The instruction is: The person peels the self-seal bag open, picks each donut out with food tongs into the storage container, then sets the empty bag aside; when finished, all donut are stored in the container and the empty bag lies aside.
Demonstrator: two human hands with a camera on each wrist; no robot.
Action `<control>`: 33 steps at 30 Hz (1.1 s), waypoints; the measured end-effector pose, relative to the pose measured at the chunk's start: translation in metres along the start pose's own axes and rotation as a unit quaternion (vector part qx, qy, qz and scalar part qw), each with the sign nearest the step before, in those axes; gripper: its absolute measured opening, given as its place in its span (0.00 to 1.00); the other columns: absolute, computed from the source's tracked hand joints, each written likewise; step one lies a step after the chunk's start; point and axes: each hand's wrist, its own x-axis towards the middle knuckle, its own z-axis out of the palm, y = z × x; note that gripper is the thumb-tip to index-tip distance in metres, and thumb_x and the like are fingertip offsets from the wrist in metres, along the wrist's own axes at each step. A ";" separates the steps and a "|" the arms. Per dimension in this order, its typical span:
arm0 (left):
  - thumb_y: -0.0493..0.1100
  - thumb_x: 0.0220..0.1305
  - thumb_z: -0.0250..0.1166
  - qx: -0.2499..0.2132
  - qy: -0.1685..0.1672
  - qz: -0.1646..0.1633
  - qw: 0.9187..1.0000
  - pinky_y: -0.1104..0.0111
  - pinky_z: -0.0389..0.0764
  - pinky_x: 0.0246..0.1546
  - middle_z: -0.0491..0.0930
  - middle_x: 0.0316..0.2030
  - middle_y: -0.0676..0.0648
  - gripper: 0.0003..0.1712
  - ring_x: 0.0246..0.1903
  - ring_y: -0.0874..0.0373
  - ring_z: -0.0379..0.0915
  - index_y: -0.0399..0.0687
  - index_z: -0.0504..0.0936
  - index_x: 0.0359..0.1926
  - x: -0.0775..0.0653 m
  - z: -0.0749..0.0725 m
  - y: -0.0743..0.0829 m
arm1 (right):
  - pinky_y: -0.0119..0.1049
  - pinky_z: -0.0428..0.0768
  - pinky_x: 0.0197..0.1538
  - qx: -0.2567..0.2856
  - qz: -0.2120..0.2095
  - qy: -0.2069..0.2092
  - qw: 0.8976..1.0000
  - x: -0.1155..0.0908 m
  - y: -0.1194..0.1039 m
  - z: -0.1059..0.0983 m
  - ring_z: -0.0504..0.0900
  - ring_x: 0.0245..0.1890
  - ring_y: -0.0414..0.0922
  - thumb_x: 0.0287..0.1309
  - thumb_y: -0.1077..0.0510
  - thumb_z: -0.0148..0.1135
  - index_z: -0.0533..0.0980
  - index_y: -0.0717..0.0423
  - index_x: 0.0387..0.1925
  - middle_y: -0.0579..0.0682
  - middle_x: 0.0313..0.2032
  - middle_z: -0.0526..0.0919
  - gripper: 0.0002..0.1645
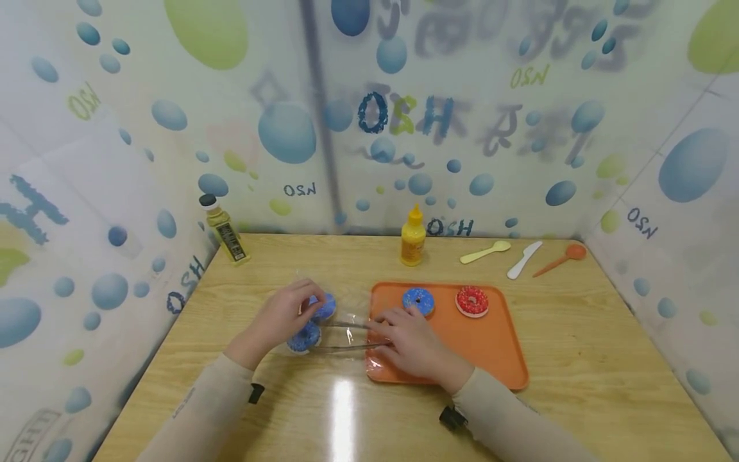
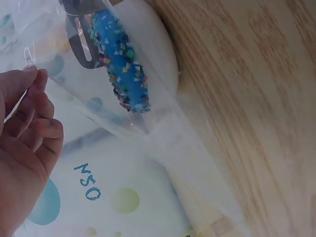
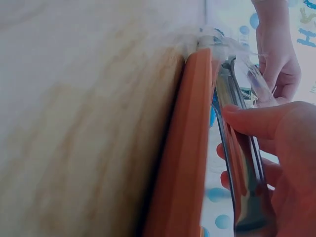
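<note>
My right hand grips metal tongs near the orange tray's left edge. Their arms reach leftward into a clear plastic bag. At the far end, a tong tip touches a blue doughnut with sprinkles. My left hand pinches the bag's edge between thumb and finger. Under that hand lie two blue doughnuts: a nearer one and a farther one, partly hidden by the fingers. On the orange tray sit another blue doughnut, just beyond my right hand, and a red one.
Behind the tray stands a yellow squeeze bottle. An oil-coloured bottle with a dark cap is at the back left. A yellow spoon, a white knife and an orange spoon lie at the back right.
</note>
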 end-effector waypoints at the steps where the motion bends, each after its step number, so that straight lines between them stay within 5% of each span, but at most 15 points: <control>1: 0.36 0.67 0.70 -0.003 -0.002 -0.001 1.000 0.71 0.73 0.28 0.81 0.37 0.54 0.05 0.27 0.64 0.69 0.50 0.85 0.42 0.000 0.000 0.000 | 0.44 0.67 0.55 0.005 0.004 -0.003 1.000 -0.001 0.000 0.000 0.78 0.55 0.44 0.67 0.41 0.67 0.77 0.41 0.67 0.42 0.54 0.82 0.29; 11: 0.37 0.68 0.70 0.005 -0.010 -0.028 1.000 0.72 0.73 0.28 0.80 0.36 0.56 0.04 0.28 0.65 0.68 0.51 0.85 0.41 -0.002 -0.001 -0.003 | 0.49 0.70 0.61 0.021 0.015 0.006 1.000 -0.015 0.004 -0.010 0.77 0.56 0.45 0.68 0.43 0.66 0.73 0.37 0.71 0.42 0.55 0.81 0.32; 33: 0.38 0.68 0.70 0.018 0.003 -0.014 1.000 0.72 0.71 0.27 0.80 0.36 0.57 0.05 0.27 0.66 0.67 0.53 0.84 0.41 -0.006 0.003 -0.009 | 0.44 0.64 0.55 0.026 0.054 0.039 0.997 -0.069 0.037 -0.039 0.79 0.52 0.44 0.59 0.46 0.76 0.80 0.38 0.64 0.40 0.52 0.83 0.31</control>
